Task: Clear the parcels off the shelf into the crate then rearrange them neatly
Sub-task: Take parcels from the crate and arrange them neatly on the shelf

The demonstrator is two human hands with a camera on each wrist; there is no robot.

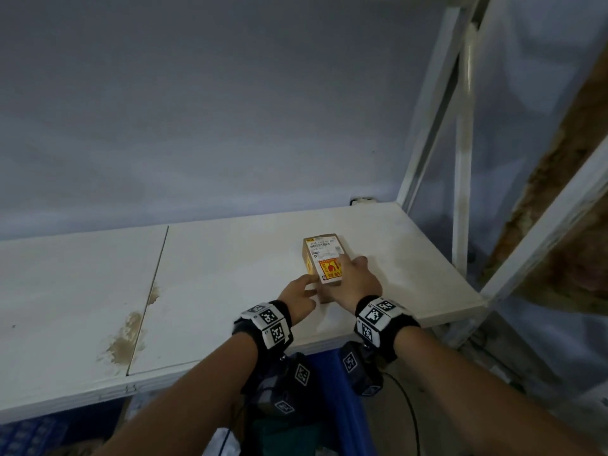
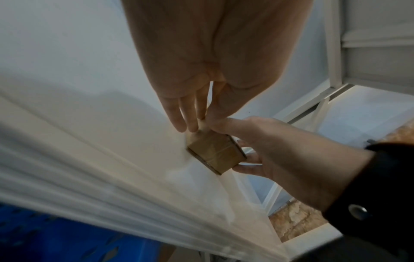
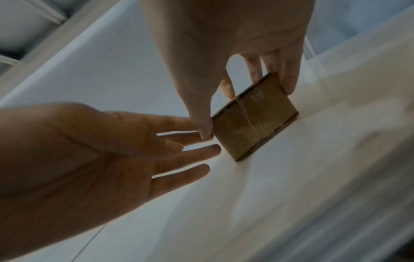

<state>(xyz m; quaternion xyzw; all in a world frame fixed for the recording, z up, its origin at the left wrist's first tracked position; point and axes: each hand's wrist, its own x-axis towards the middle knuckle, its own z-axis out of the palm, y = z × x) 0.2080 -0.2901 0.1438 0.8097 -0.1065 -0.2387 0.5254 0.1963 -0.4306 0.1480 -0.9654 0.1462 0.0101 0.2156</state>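
Observation:
A small brown cardboard parcel [image 1: 324,258] with a white barcode label and a yellow-red sticker lies on the white shelf board [image 1: 230,274], right of centre. My right hand [image 1: 357,281] lies over its near right part, with the thumb on one side and the fingers on the other, gripping it. In the right wrist view the right hand [image 3: 199,109] pinches the parcel [image 3: 253,124] across its width. My left hand [image 1: 297,296] reaches in from the left with straight fingers that touch the near left corner. The left wrist view shows the left hand [image 2: 177,115] at the parcel [image 2: 216,154].
A blue crate [image 1: 339,406] sits below the shelf's front edge, under my wrists. White metal uprights [image 1: 460,159] stand at the shelf's right end. A brown stain [image 1: 128,340] marks the seam between the two boards. A pale wall backs the shelf.

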